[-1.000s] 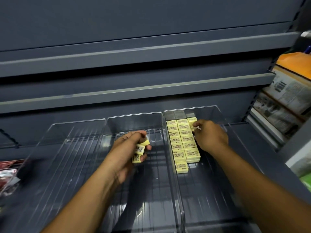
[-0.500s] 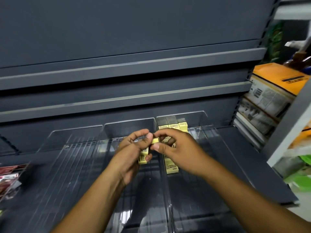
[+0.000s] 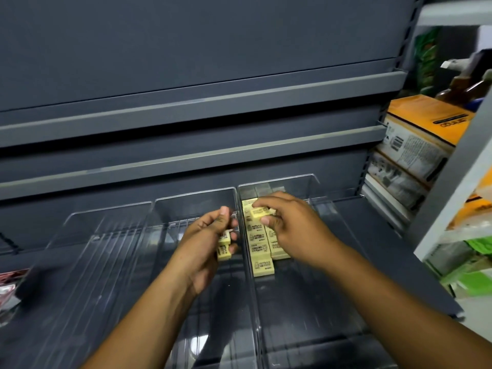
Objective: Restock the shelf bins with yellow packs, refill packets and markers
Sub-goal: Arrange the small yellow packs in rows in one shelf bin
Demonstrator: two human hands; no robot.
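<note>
Three clear plastic bins sit side by side on a dark grey shelf. The right bin (image 3: pixel 323 209) holds two rows of small yellow packs (image 3: pixel 259 247) along its left side. My right hand (image 3: pixel 290 230) is over those rows and pinches one yellow pack (image 3: pixel 259 212) between thumb and fingers. Over the middle bin (image 3: pixel 197 203), my left hand (image 3: pixel 206 242) grips a small stack of yellow packs (image 3: pixel 224 247). The left bin (image 3: pixel 106 222) holds nothing that I can see.
Dark grey shelf ledges (image 3: pixel 186 159) run above the bins. Stacked orange and white boxes (image 3: pixel 415 139) fill the neighbouring shelf at right, with green packets (image 3: pixel 474 275) below them. A red and white packet (image 3: pixel 8 286) lies at the far left edge.
My right hand took one yellow pack from the stack in my left hand and carried it right, over the rows in the right bin. The view shifted left.
</note>
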